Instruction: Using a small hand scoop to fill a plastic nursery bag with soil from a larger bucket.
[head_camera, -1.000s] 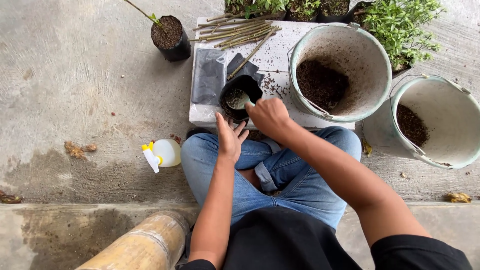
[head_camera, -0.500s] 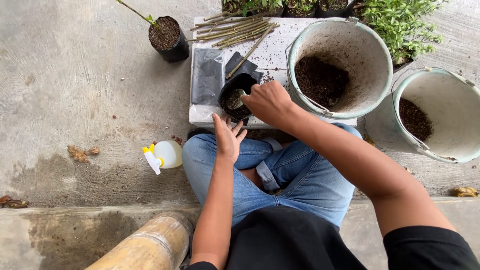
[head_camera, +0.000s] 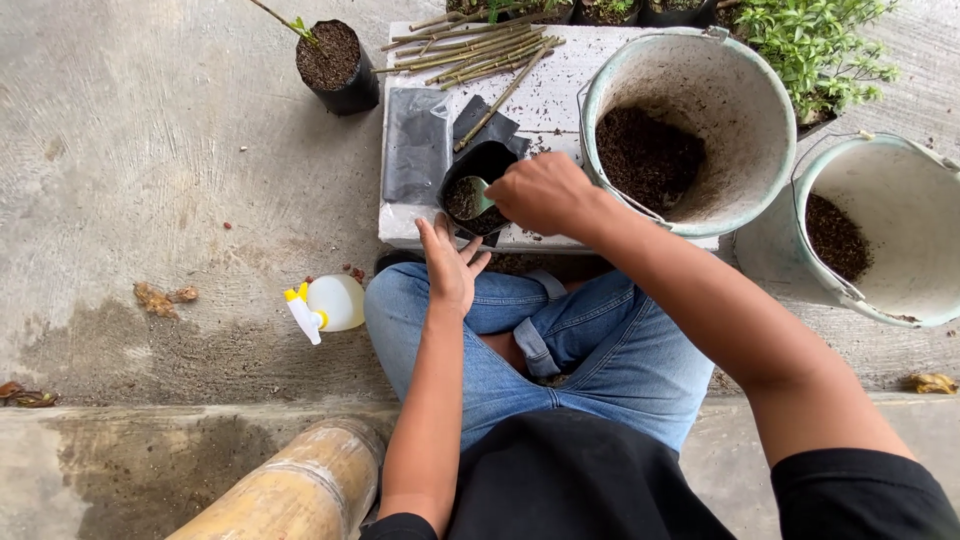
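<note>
A small spray bottle (head_camera: 330, 305) lay on the concrete at the left, and further back a filled black grow bag (head_camera: 338, 66) with a thin seedling stood beside a white slab (head_camera: 560, 95) strewn with cut stems (head_camera: 478, 52) and flat empty bags (head_camera: 418, 145). At the slab's near edge the left hand (head_camera: 452, 268), fingers spread wide, steadied an open black bag (head_camera: 478, 190) partly filled with soil, while the right hand (head_camera: 545, 193), closed around a small scoop (head_camera: 480, 195), held it tipped into the bag's mouth. To the right stood a big bucket (head_camera: 745, 110) of dark soil, then a second bucket (head_camera: 900, 215) holding less
</note>
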